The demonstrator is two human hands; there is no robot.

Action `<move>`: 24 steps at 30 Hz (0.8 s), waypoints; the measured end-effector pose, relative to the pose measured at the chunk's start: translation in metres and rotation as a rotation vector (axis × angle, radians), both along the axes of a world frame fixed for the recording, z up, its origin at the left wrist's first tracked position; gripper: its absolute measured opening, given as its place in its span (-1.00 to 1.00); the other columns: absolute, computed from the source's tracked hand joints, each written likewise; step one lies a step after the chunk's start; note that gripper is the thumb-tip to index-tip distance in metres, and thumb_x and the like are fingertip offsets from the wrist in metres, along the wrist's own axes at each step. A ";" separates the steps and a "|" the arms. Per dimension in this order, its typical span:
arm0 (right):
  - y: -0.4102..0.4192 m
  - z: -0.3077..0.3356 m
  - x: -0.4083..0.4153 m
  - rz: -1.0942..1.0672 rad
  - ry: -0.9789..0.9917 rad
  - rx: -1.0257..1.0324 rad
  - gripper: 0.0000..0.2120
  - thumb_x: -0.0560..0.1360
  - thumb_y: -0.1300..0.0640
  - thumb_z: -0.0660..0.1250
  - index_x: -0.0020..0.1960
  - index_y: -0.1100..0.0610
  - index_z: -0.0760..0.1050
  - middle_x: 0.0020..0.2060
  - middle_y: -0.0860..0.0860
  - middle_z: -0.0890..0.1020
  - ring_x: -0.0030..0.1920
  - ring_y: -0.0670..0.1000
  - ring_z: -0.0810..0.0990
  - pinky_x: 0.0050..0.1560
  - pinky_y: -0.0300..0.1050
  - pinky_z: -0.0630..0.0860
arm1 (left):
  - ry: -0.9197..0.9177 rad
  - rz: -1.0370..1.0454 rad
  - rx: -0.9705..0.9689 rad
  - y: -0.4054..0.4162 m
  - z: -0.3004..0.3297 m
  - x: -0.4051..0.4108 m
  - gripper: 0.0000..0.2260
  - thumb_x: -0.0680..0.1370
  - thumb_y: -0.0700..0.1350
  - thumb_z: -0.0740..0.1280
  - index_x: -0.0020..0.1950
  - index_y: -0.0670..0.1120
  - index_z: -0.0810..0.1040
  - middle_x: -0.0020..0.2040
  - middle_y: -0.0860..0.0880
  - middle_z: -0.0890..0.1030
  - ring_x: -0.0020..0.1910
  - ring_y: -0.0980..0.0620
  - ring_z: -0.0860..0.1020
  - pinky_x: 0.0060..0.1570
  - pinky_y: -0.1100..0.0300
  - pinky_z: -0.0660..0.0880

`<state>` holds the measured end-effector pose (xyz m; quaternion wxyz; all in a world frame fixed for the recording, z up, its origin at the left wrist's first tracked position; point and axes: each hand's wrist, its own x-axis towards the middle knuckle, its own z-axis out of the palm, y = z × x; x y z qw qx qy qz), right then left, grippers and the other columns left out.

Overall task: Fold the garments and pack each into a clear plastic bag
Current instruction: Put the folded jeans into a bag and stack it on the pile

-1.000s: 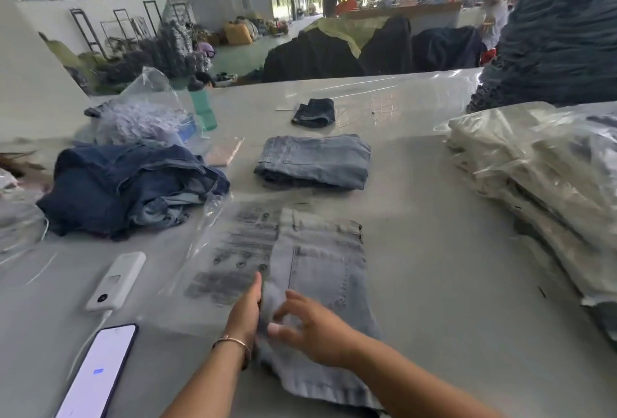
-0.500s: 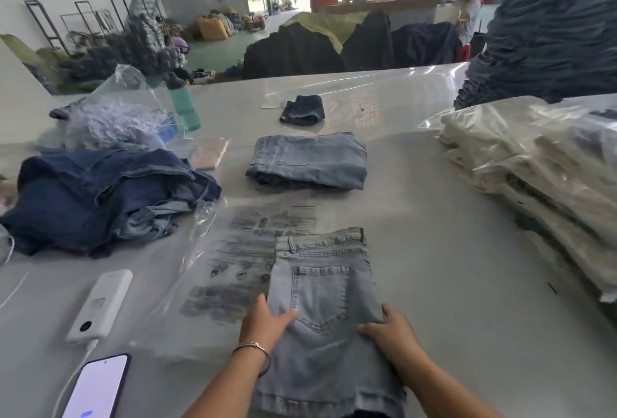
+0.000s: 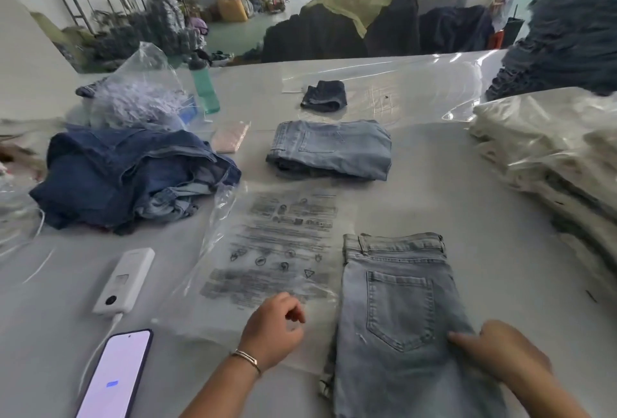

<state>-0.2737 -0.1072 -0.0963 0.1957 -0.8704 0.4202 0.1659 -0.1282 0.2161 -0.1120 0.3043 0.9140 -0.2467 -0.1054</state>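
A light blue pair of jeans (image 3: 397,317) lies folded, back pocket up, at the near right of the table. To its left a clear plastic bag (image 3: 277,250) with black printed warnings lies flat. My left hand (image 3: 273,331) sits on the bag's near part with fingers curled down, pinching the film, which wrinkles beside it. My right hand (image 3: 500,354) rests flat on the right edge of the jeans, thumb stretched over the denim.
Farther back lie another folded light pair of jeans (image 3: 330,147) and a small dark denim piece (image 3: 324,95). A heap of dark denim (image 3: 127,177) is at left, a stack of bagged garments (image 3: 551,157) at right. A power bank (image 3: 125,280) and a phone (image 3: 117,374) lie near left.
The jeans have slid right, off the bag. My left hand left the jeans and came down on the bag; my right hand stayed on the jeans' right edge.
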 end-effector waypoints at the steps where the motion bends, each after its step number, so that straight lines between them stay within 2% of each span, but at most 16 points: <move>1: 0.000 0.005 0.010 -0.003 -0.062 -0.099 -0.54 0.40 -0.32 0.33 -0.08 0.09 0.44 -0.12 0.01 0.58 -0.08 0.07 0.59 -0.20 -0.13 0.44 | -0.006 -0.044 0.060 0.011 0.001 0.002 -0.84 0.28 -0.10 0.30 -0.23 0.15 0.44 -0.22 0.21 0.46 -0.11 0.15 0.45 -0.04 0.23 0.45; 3: 0.006 0.010 0.032 -0.005 -0.236 -0.186 -0.38 0.38 -0.28 0.39 0.24 0.09 0.33 0.16 0.11 0.50 0.14 0.16 0.52 -0.04 -0.02 0.47 | -0.012 -0.097 0.177 0.027 0.001 0.005 -0.82 0.27 -0.05 0.30 -0.17 0.15 0.44 -0.14 0.26 0.45 -0.02 0.16 0.40 0.02 0.28 0.41; 5: 0.016 0.011 0.055 0.050 -0.259 -0.156 -0.14 0.38 -0.23 0.44 0.47 0.09 0.10 0.33 0.17 0.32 0.30 0.21 0.37 0.14 0.07 0.46 | -0.033 -0.129 0.274 0.032 -0.003 0.003 -0.76 0.30 0.03 0.33 -0.04 0.15 0.51 -0.02 0.24 0.46 0.07 0.18 0.38 0.10 0.23 0.40; 7: 0.024 0.008 0.070 0.027 -0.216 -0.082 0.04 0.35 -0.22 0.48 0.55 0.05 -0.11 0.39 0.18 0.23 0.35 0.22 0.31 0.22 0.10 0.42 | -0.066 -0.138 0.313 0.028 -0.007 -0.002 -0.73 0.36 0.07 0.39 0.05 0.13 0.54 0.04 0.19 0.46 0.10 0.18 0.38 0.11 0.24 0.39; 9: 0.024 0.000 0.078 -0.032 -0.212 -0.024 0.09 0.34 -0.20 0.49 0.56 0.01 -0.17 0.39 0.18 0.25 0.35 0.22 0.33 0.25 0.12 0.41 | -0.129 -0.119 0.305 0.022 -0.011 -0.006 -0.80 0.43 0.05 0.39 0.04 0.10 0.57 0.02 0.17 0.48 0.08 0.17 0.42 0.04 0.30 0.38; 11: 0.019 -0.004 0.080 -0.030 -0.270 0.040 -0.03 0.41 -0.11 0.47 0.57 -0.04 -0.10 0.38 0.19 0.31 0.30 0.23 0.42 0.24 0.09 0.42 | -0.182 -0.074 0.288 0.016 -0.013 -0.010 -0.90 0.50 0.00 0.36 -0.01 0.07 0.59 -0.01 0.15 0.52 0.05 0.15 0.46 -0.03 0.33 0.38; 13: 0.009 -0.006 0.079 -0.026 -0.421 0.110 -0.23 0.48 0.06 0.41 0.56 -0.07 0.08 0.34 0.19 0.44 0.26 0.21 0.49 0.21 0.03 0.44 | -0.211 -0.050 0.297 0.012 -0.014 -0.013 -0.93 0.52 -0.04 0.33 -0.04 0.03 0.59 -0.03 0.12 0.54 0.03 0.12 0.48 -0.06 0.32 0.38; 16: -0.009 -0.009 0.070 -0.241 -0.737 0.100 -0.40 0.50 0.25 0.35 0.49 0.00 0.30 0.32 0.17 0.51 0.26 0.22 0.51 0.26 0.03 0.41 | -0.208 -0.050 0.325 0.010 -0.014 -0.011 -0.93 0.52 -0.08 0.32 -0.05 0.01 0.59 -0.03 0.09 0.57 0.02 0.09 0.49 -0.05 0.29 0.36; 18: -0.021 -0.016 0.060 -0.505 -0.832 0.069 -0.43 0.52 0.27 0.32 0.49 0.10 0.28 0.35 0.22 0.46 0.30 0.26 0.46 0.30 0.08 0.36 | -0.149 -0.024 0.290 0.008 -0.011 -0.010 -0.95 0.50 -0.12 0.33 -0.09 -0.02 0.59 -0.07 0.08 0.57 -0.02 0.07 0.50 -0.06 0.25 0.38; 20: -0.029 -0.023 0.050 -0.757 -0.837 0.083 -0.45 0.54 0.26 0.30 0.50 0.16 0.23 0.38 0.27 0.41 0.34 0.30 0.40 0.32 0.11 0.31 | -0.073 0.057 0.221 0.006 -0.008 -0.011 -0.96 0.47 -0.16 0.34 -0.16 -0.02 0.55 -0.16 0.10 0.55 -0.11 0.06 0.50 -0.12 0.21 0.40; 22: -0.034 -0.025 0.041 -0.910 -0.872 0.094 -0.49 0.58 0.23 0.25 0.50 0.15 0.20 0.38 0.30 0.37 0.35 0.32 0.38 0.30 0.14 0.30 | -0.008 0.242 0.100 0.003 -0.005 -0.010 -0.87 0.49 -0.18 0.32 -0.23 0.02 0.47 -0.27 0.11 0.53 -0.22 0.06 0.48 -0.26 0.23 0.38; 24: -0.038 -0.022 0.035 -0.969 -0.897 0.090 -0.50 0.61 0.23 0.20 0.51 0.14 0.16 0.40 0.30 0.33 0.35 0.31 0.36 0.30 0.13 0.30 | 0.078 0.484 -0.100 -0.002 0.001 -0.007 -0.80 0.53 -0.20 0.30 -0.27 0.01 0.42 -0.35 0.07 0.51 -0.32 0.03 0.45 -0.33 0.22 0.34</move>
